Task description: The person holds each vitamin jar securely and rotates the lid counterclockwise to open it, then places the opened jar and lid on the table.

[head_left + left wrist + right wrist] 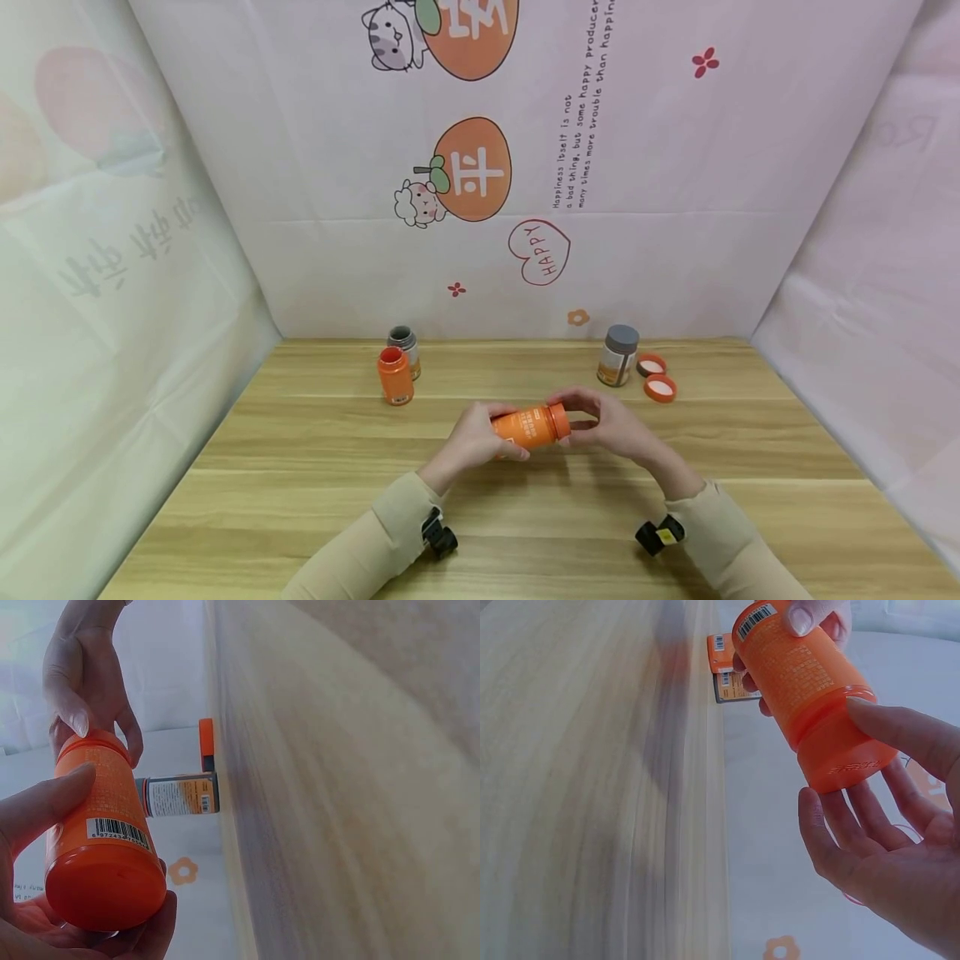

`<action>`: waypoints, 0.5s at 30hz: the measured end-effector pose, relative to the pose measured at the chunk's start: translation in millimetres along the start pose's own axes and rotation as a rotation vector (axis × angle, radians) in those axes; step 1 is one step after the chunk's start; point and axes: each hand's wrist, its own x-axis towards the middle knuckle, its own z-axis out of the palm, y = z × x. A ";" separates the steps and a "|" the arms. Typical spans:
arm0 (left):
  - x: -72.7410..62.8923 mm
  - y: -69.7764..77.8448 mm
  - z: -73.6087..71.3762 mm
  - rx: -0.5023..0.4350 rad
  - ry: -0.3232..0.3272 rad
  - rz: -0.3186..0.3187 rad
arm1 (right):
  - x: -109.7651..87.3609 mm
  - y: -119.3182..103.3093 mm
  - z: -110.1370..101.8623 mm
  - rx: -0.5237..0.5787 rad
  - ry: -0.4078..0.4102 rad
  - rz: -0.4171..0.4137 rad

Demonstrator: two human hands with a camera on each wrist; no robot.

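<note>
My left hand holds an orange bottle tilted on its side above the table, fingers wrapped round its body. In the left wrist view, the bottle's base and barcode face the camera. The bottle's orange screw lid is on its neck. My right hand grips this lid, with the thumb on one side and the fingertips around the other. The right wrist view shows the lid's top, and the left hand's thumb lying along the bottle's far end.
At the back left stand an uncapped orange bottle and an uncapped grey bottle behind it. A grey-lidded bottle stands at the back right, beside two orange-rimmed lids, one nearer and one farther. Printed cloth hangs behind the wooden table.
</note>
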 end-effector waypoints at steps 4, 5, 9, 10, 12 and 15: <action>0.0 0.0 -0.4 -0.001 0.000 -0.004 | -0.1 1.1 0.2 0.016 -0.006 -0.008; -0.1 0.0 -0.4 -0.001 0.000 -0.005 | -0.1 0.9 0.3 0.022 -0.008 -0.012; -0.3 0.5 -0.6 -0.002 0.001 -0.005 | -0.2 -1.3 0.9 0.017 -0.015 -0.023; -0.4 0.6 -0.6 0.000 0.001 -0.005 | 0.0 -2.0 1.1 0.010 -0.013 -0.021; -0.6 0.7 -0.6 0.003 0.003 -0.001 | 0.5 -4.1 1.8 -0.010 -0.008 -0.005; -0.9 0.8 -0.5 0.009 0.002 0.009 | 2.4 -7.0 3.0 -0.031 -0.001 0.048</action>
